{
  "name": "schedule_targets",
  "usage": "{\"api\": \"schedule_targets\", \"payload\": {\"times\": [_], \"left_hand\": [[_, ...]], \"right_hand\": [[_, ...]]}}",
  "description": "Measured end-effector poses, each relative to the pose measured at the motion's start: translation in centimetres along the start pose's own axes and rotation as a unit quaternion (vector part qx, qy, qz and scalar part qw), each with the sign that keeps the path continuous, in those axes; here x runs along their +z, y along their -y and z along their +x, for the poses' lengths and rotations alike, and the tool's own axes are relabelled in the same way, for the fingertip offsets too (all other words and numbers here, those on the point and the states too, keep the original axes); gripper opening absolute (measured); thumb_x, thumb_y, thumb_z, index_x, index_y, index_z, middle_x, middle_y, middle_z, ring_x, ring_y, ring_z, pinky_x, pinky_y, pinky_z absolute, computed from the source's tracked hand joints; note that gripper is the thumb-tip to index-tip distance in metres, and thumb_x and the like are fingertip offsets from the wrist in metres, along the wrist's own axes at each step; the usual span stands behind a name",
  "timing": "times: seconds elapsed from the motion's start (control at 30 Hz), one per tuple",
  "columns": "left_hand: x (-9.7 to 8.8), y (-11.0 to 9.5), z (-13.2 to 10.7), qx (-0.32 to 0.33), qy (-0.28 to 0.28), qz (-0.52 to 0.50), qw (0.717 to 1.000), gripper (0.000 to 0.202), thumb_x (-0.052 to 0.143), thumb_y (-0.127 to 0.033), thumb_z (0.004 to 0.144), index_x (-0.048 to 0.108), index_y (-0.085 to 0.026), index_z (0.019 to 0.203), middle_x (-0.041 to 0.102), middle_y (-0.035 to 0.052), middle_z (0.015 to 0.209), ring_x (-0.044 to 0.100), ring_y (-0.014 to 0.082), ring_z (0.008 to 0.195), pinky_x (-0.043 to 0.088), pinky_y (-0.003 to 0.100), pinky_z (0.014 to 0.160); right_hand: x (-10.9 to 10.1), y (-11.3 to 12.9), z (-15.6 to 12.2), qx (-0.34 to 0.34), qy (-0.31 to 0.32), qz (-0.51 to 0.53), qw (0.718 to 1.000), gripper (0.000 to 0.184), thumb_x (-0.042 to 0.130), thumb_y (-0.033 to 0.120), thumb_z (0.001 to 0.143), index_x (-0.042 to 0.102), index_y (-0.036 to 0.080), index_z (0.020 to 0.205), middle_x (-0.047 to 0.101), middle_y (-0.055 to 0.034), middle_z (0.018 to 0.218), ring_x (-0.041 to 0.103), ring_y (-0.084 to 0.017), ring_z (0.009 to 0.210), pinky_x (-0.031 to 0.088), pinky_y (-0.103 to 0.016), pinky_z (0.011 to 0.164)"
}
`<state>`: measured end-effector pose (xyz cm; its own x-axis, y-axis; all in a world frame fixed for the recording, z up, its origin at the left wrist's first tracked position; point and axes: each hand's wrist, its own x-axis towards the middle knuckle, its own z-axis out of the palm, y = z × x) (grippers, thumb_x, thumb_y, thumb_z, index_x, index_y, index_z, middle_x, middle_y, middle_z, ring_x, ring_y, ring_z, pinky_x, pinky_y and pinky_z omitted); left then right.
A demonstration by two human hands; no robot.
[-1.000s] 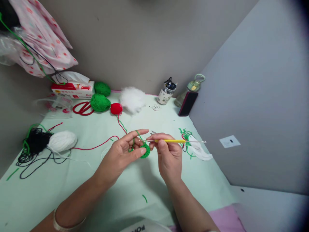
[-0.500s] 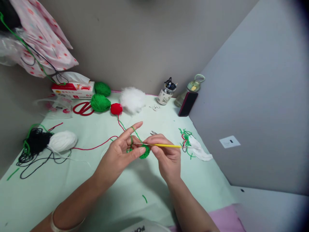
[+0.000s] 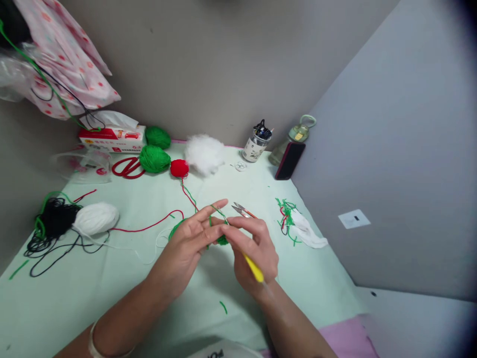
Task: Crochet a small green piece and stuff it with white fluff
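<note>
Between thumb and fingers, my left hand (image 3: 186,246) pinches a small green crochet piece (image 3: 222,240), mostly covered by the fingers. Green yarn (image 3: 218,210) runs over its raised index finger. My right hand (image 3: 257,248) is closed round a crochet hook (image 3: 254,267) with a yellow handle, which slants down toward me. The hook's metal tip meets the yarn near the left fingertips. Just beyond my right hand lie small thread snips (image 3: 243,210), points to the left.
Green yarn balls (image 3: 154,159), a red ball (image 3: 179,168) and white stuffing (image 3: 204,154) sit at the back. White yarn (image 3: 97,219) and black yarn (image 3: 57,219) lie left. Yarn scraps (image 3: 286,214), a phone (image 3: 290,160) and a pen jar (image 3: 256,144) stand or lie right.
My right hand has turned the crochet hook from nearly level to a steep slant. The left index finger has tipped lower and right. More of the snips shows now.
</note>
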<state>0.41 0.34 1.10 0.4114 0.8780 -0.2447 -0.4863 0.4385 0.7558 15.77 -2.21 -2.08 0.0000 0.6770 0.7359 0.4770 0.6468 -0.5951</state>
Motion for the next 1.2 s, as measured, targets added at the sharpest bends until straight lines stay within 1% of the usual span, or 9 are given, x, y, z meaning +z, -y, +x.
{"api": "schedule_targets", "payload": {"times": [0.17,0.33,0.4,0.47,0.57,0.63,0.77,0.87,1.2], "left_hand": [[-0.9,-1.1,0.2,-0.016,0.017,-0.026,0.999,0.047,0.081,-0.029,0.086,0.073,-0.025,0.132,0.065,0.0013,0.09,0.051,0.0147,0.082,0.039,0.028,0.079],[-1.2,-1.1,0.1,0.002,0.027,0.017,0.999,0.041,0.079,-0.031,0.087,0.076,-0.026,0.128,0.063,0.002,0.092,0.049,0.015,0.08,0.039,0.029,0.076],[-1.0,-0.8,0.1,0.022,0.021,0.058,0.998,0.041,0.08,-0.031,0.087,0.075,-0.029,0.128,0.064,0.0012,0.09,0.053,0.0161,0.082,0.041,0.03,0.079],[-0.8,-0.6,0.0,0.045,0.016,0.119,0.992,0.043,0.081,-0.033,0.087,0.074,-0.033,0.13,0.066,0.0008,0.092,0.058,0.0183,0.09,0.044,0.031,0.086],[-0.8,-0.7,-0.1,0.055,0.032,0.201,0.977,0.046,0.077,-0.037,0.09,0.07,-0.036,0.135,0.071,0.0017,0.106,0.061,0.0211,0.106,0.045,0.033,0.096],[-0.9,-1.0,-0.2,0.048,0.05,0.213,0.975,0.048,0.075,-0.037,0.092,0.066,-0.036,0.14,0.071,0.0016,0.112,0.062,0.0214,0.111,0.046,0.033,0.1],[-1.1,-1.6,-0.2,0.045,0.051,0.205,0.976,0.055,0.08,-0.033,0.088,0.065,-0.037,0.14,0.066,-0.0015,0.099,0.063,0.0174,0.101,0.049,0.03,0.094],[-1.1,-1.7,-0.2,0.046,0.043,0.205,0.977,0.055,0.082,-0.031,0.085,0.067,-0.039,0.138,0.062,-0.003,0.094,0.059,0.0142,0.093,0.05,0.026,0.087],[-0.9,-2.0,-0.6,0.044,0.02,0.268,0.962,0.052,0.074,-0.025,0.088,0.065,-0.036,0.139,0.061,-0.0015,0.096,0.061,0.0153,0.093,0.05,0.027,0.084]], "right_hand": [[-0.9,0.2,2.2,0.165,-0.045,0.214,0.962,0.019,0.062,0.023,0.1,0.08,0.029,0.103,0.075,-0.0042,0.087,0.068,-0.019,0.075,0.057,-0.036,0.069],[-1.0,0.2,3.3,0.291,-0.065,0.356,0.885,0.021,0.068,0.037,0.097,0.078,0.023,0.085,0.069,-0.002,0.076,0.06,-0.014,0.061,0.049,-0.029,0.057],[-0.8,0.1,3.1,0.282,-0.032,0.367,0.886,0.019,0.068,0.036,0.097,0.079,0.024,0.086,0.07,-0.0025,0.078,0.061,-0.015,0.065,0.05,-0.029,0.059],[-0.5,0.0,2.8,0.249,-0.008,0.339,0.907,0.015,0.069,0.034,0.096,0.081,0.026,0.091,0.072,-0.0037,0.085,0.065,-0.017,0.076,0.052,-0.031,0.066],[-0.4,-0.2,2.5,0.239,-0.018,0.298,0.924,0.012,0.071,0.032,0.095,0.082,0.027,0.094,0.074,-0.0039,0.088,0.066,-0.018,0.084,0.053,-0.032,0.073],[-0.6,-0.2,2.6,0.274,-0.024,0.325,0.905,0.014,0.07,0.034,0.096,0.081,0.026,0.092,0.073,-0.0033,0.086,0.065,-0.016,0.078,0.053,-0.03,0.069],[-0.8,0.0,3.2,0.324,-0.016,0.408,0.853,0.016,0.071,0.035,0.095,0.079,0.024,0.088,0.072,-0.0028,0.084,0.063,-0.013,0.071,0.05,-0.025,0.061],[-0.9,0.0,3.5,0.318,-0.002,0.429,0.846,0.017,0.07,0.034,0.096,0.077,0.022,0.088,0.072,-0.0027,0.083,0.062,-0.012,0.069,0.051,-0.025,0.064],[-2.1,-0.2,3.2,0.238,0.057,0.363,0.899,0.021,0.056,0.033,0.105,0.072,0.022,0.096,0.075,-0.0046,0.09,0.068,-0.016,0.077,0.056,-0.032,0.072]]}}
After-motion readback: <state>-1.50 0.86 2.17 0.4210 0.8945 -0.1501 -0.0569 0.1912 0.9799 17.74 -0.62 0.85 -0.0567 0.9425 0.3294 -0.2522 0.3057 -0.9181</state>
